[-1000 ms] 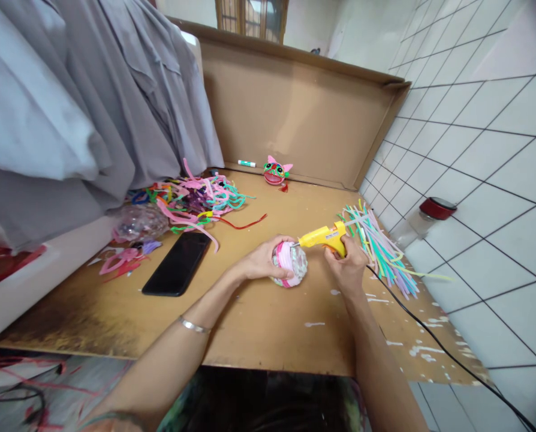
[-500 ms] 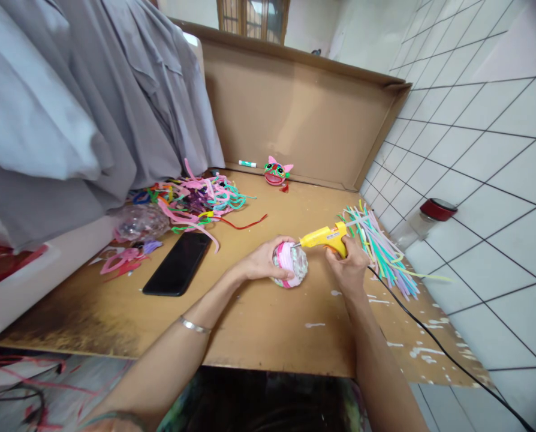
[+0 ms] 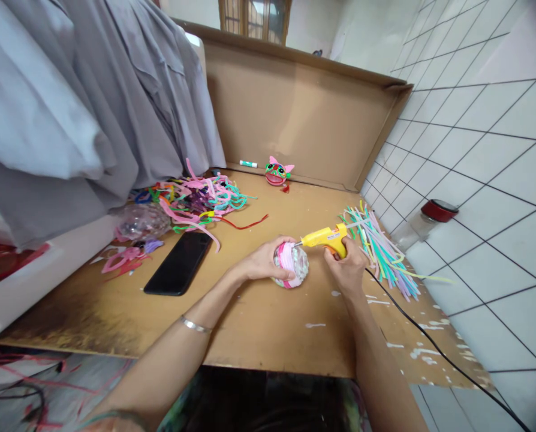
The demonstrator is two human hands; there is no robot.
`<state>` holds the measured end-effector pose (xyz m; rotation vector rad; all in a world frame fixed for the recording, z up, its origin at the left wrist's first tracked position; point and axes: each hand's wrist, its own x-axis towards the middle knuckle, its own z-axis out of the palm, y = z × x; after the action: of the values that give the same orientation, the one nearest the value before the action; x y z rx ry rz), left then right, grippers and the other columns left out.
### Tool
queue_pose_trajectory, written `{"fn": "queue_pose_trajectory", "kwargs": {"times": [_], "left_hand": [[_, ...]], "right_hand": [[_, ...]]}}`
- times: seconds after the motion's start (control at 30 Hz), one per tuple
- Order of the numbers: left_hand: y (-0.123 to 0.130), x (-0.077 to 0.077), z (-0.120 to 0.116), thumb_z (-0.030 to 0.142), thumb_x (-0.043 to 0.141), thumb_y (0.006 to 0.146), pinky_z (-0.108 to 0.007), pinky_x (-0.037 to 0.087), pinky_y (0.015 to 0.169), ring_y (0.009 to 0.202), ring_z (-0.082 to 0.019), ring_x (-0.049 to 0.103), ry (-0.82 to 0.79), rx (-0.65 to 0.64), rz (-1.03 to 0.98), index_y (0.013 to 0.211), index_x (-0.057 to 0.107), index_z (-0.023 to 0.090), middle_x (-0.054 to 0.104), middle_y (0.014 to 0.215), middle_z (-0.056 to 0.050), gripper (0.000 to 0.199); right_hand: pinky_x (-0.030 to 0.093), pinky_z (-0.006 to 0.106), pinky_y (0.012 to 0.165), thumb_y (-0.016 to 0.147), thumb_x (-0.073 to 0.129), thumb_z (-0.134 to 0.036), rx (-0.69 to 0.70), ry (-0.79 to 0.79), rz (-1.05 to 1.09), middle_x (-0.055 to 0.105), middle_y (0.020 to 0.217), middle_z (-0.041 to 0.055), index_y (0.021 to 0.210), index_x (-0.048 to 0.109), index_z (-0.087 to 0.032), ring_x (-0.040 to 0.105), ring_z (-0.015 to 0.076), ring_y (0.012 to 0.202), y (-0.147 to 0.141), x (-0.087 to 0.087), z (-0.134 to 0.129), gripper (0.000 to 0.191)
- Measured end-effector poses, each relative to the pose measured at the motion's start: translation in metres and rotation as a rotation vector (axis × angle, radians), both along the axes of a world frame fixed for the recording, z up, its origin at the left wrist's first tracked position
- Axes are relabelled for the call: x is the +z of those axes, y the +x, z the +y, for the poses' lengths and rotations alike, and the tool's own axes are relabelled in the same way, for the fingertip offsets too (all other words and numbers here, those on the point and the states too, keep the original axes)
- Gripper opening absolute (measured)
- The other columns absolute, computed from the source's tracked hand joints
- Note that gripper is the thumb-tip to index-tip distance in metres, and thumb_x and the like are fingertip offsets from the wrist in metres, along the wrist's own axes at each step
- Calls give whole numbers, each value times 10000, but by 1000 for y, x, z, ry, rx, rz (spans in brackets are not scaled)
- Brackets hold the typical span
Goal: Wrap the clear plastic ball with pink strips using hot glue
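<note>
A round ball wrapped in pink and white strands (image 3: 290, 265) sits in my left hand (image 3: 264, 260), whose fingers curl round its left side. My right hand (image 3: 348, 264) grips the handle of a yellow glue gun (image 3: 324, 237). The gun's metal nozzle touches or nearly touches the top of the ball; any glue there is too small to make out. A black cord runs from the gun toward the lower right.
A black phone (image 3: 178, 264) lies left, beside tangled colourful pipe cleaners (image 3: 214, 195). More pipe cleaners (image 3: 387, 255) lie right, near a red-lidded jar (image 3: 425, 219). A decorated cat-like head (image 3: 277, 172) and a glue stick (image 3: 248, 164) stand by the cardboard wall (image 3: 286, 108).
Both hands, the ball and the glue gun hold almost the same positions. The whole view has shifted very slightly.
</note>
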<state>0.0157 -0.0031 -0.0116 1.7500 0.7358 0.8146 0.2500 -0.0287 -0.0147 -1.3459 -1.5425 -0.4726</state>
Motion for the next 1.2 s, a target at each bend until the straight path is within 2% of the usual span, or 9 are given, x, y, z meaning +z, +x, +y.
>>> {"fn": "queue_pose_trajectory", "kwargs": {"times": [0.37, 0.6, 0.87, 1.2], "left_hand": [[0, -1, 1, 313, 856, 535, -351, 481, 914, 939, -193, 589, 13, -1, 6, 1243, 506, 169, 619, 1029, -43, 802], [0, 0, 0, 299, 850, 539, -340, 483, 899, 951, -191, 575, 4, -2, 12, 1257, 492, 158, 606, 1078, -59, 814], [0, 0, -1, 299, 850, 541, -352, 475, 929, 956, -194, 588, -9, -16, -12, 1251, 502, 159, 616, 1065, -52, 803], [0, 1, 0, 300, 855, 536, -368, 486, 931, 961, -204, 600, 1, -20, -19, 1228, 515, 152, 626, 1054, -60, 785]], "right_hand": [[479, 313, 621, 714, 577, -339, -25, 12, 62, 610, 699, 16, 814, 565, -204, 548, 179, 610, 0, -1, 1, 168], [461, 300, 601, 721, 573, -331, 7, -24, 62, 571, 655, -7, 798, 553, -208, 512, 158, 563, -3, 0, 0, 146], [460, 292, 597, 719, 565, -368, 41, -109, 105, 596, 698, 5, 791, 553, -205, 522, 153, 581, -2, 2, -1, 179], [495, 319, 661, 706, 574, -366, 6, -51, 89, 655, 763, 38, 844, 590, -199, 593, 189, 665, 1, 2, -2, 217]]}}
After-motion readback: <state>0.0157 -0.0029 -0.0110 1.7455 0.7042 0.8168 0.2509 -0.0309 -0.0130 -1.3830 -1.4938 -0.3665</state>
